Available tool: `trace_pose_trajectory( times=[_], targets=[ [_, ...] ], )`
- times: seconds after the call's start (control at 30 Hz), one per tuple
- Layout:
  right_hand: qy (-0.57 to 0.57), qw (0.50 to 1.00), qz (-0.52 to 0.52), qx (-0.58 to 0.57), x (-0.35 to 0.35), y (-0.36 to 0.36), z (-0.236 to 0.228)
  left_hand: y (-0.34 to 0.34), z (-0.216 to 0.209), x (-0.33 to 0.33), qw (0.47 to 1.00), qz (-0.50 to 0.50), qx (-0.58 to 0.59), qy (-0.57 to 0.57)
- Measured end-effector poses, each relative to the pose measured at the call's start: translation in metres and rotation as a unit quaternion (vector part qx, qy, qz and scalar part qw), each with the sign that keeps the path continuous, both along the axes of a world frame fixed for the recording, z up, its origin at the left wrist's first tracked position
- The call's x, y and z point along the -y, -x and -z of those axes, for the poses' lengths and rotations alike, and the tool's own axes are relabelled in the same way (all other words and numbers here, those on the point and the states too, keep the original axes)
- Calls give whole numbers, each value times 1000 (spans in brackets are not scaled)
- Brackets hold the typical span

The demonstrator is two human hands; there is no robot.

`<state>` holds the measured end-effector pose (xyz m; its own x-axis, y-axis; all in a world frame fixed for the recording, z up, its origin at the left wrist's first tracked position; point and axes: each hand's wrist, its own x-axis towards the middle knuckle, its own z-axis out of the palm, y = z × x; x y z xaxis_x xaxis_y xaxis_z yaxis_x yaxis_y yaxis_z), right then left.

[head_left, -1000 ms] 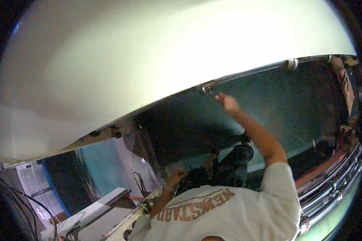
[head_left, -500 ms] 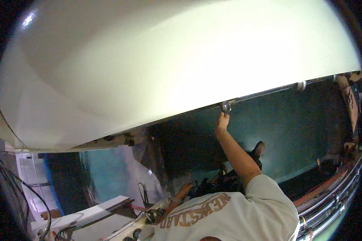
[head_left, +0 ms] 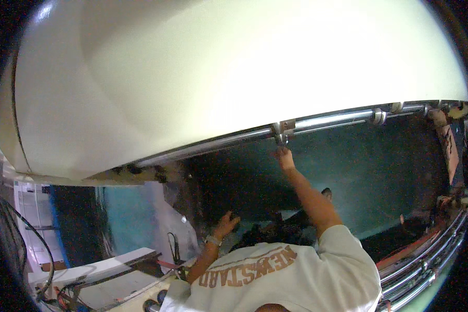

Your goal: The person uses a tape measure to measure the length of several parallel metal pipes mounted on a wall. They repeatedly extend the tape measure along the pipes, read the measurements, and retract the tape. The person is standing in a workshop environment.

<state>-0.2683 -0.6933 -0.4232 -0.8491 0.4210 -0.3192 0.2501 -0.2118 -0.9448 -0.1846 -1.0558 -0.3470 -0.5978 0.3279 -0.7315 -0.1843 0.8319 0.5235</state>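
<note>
My right hand (head_left: 284,157) reaches forward with the arm nearly straight. Its fingers are closed on the lower end of a shiny metal bracket (head_left: 281,136) that meets a round steel bar (head_left: 327,121). The bar runs just under the edge of a large white panel (head_left: 156,88). Lower and to the left, my left hand (head_left: 226,224) is raised in front of my body with its fingers curled. Something dark shows at those fingertips, too dim to name. A watch or band (head_left: 213,240) is on the left wrist.
Another metal collar (head_left: 379,117) sits farther right on the bar. Several steel bars (head_left: 426,275) run along the lower right. A pale upright piece (head_left: 449,148) stands at the far right. Dark cables (head_left: 36,234) hang at the left, near a white ledge (head_left: 109,268).
More of the steel bar shows below the white panel. My left hand has come up and forward from beside my body. My right hand stays at the bracket.
</note>
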Motion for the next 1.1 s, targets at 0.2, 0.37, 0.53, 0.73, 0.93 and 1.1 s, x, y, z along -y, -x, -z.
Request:
trace_pose_trajectory(
  times=[0.2, 0.37, 0.53, 0.73, 0.93, 1.1],
  targets=[
    [125, 987, -62, -78, -22, 1, 46, -2, -89, -101, 999, -31, 2, 31],
    [-77, 993, -85, -28, -24, 23, 64, -20, -72, -107, 1000, -2, 14, 19],
    [-120, 992, -38, -14, 45, 60, -59, -72, 24, -11, 918, 152, -365, 31],
    [-195, 968, -131, 82, 40, 38, -91, -12, -72, -82, 998, -21, -48, 16],
    [201, 978, -42, 45, -3, -5, 6, 24, -105, -105, 993, 10, -118, 16],
    [-260, 956, -133, 31, -38, -56, -29, 0, -75, -97, 995, 3, -103, 18]
  ],
)
